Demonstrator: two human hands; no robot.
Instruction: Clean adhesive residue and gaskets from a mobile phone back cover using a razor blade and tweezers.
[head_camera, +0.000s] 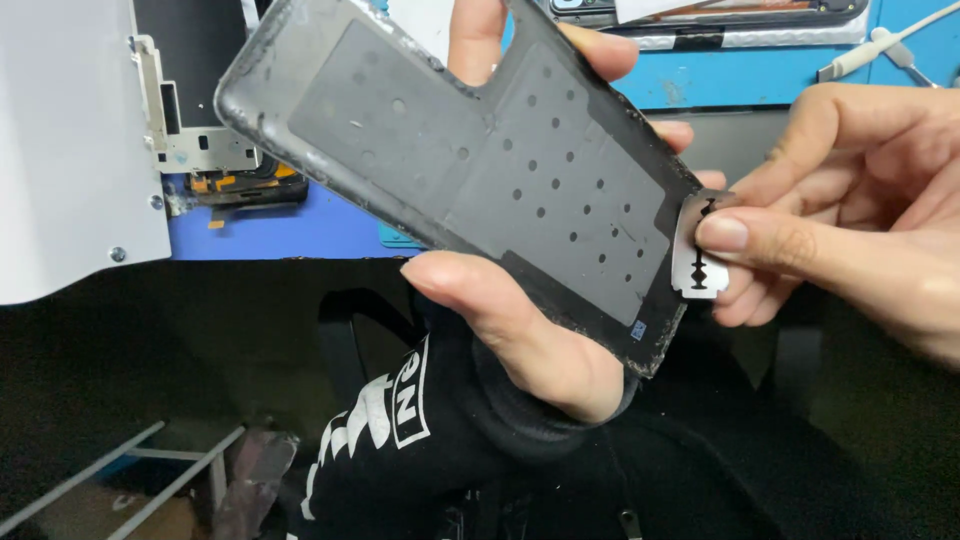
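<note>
Seen from the head camera, a left hand (520, 300) holds a dark phone back cover (470, 170) up in the middle of the frame, inner side facing the viewer, thumb pressed along its near edge and fingertips curling over the far edge, while a right hand (850, 200) pinches a thin razor blade (700, 245) between thumb and forefinger at the cover's right edge; both hands are closed firmly on what they hold, with no slack showing. The blade touches the rim where grey glue residue clings, and the work would likely go best with the blade kept nearly flat to the surface, drawn in short light strokes away from the holding fingers, the cover braced so it cannot flex or slip. Behind, on the far side, a blue mat (290, 225) covers the bench, with a white machine housing (70, 140) at the far left, a small circuit part (245, 185) just beside it, and a black-sleeved cuff (480, 420) near the bottom
</note>
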